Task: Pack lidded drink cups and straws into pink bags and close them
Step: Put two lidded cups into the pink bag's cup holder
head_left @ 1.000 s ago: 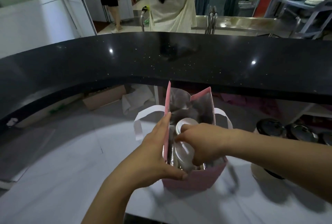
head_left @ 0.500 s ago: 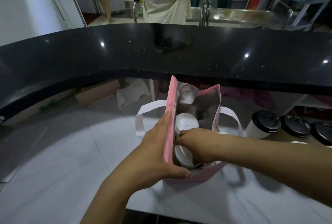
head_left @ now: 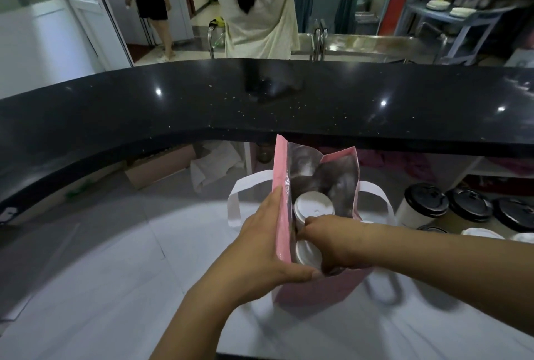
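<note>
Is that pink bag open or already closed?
Open. The bag gapes, showing silver lining and a white-lidded cup; the left hand holds one wall while the right hand grips a second cup inside.

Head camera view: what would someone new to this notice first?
The open pink bag stands mid-frame on the white table, foil-lined. The left hand holds its left wall, and the right hand is inside, gripping the nearer cup of two white-lidded ones. Behind it the glossy black counter sweeps across the frame. Black-lidded cups stand at the right edge.
</note>
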`<control>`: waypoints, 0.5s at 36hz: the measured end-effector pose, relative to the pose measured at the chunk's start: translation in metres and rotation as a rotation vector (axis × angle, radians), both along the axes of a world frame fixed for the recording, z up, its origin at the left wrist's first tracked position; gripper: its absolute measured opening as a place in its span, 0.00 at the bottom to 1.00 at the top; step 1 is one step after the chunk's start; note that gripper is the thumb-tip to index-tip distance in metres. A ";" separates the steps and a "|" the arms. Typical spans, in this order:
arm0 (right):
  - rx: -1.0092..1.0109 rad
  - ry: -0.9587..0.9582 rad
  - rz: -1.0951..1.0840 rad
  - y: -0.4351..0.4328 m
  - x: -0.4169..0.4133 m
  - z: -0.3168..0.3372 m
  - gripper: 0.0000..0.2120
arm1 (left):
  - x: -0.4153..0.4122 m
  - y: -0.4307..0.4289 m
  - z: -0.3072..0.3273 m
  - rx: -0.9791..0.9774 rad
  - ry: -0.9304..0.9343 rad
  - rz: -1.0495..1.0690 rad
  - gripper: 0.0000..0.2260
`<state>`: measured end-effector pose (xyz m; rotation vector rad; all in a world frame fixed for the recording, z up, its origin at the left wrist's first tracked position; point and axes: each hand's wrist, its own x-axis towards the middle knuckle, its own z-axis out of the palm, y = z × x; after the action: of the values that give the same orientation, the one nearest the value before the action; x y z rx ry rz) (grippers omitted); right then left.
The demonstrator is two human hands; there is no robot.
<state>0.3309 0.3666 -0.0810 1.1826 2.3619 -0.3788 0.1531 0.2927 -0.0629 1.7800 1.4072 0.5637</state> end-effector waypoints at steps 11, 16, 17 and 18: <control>-0.033 -0.018 -0.031 -0.003 -0.006 0.003 0.31 | -0.003 0.007 -0.004 0.056 -0.010 -0.036 0.58; 0.031 0.079 -0.085 0.000 0.003 0.018 0.27 | -0.009 0.012 -0.006 0.067 0.018 -0.060 0.56; 0.082 0.107 -0.094 -0.001 0.006 0.024 0.26 | -0.011 0.013 -0.005 0.062 0.021 -0.071 0.55; 0.141 0.143 -0.103 -0.002 0.011 0.031 0.24 | -0.012 0.014 -0.004 0.057 0.029 -0.085 0.55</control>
<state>0.3415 0.3650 -0.0504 1.3878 2.4911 -0.3461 0.1413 0.3072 -0.0670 1.8905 1.3402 0.5393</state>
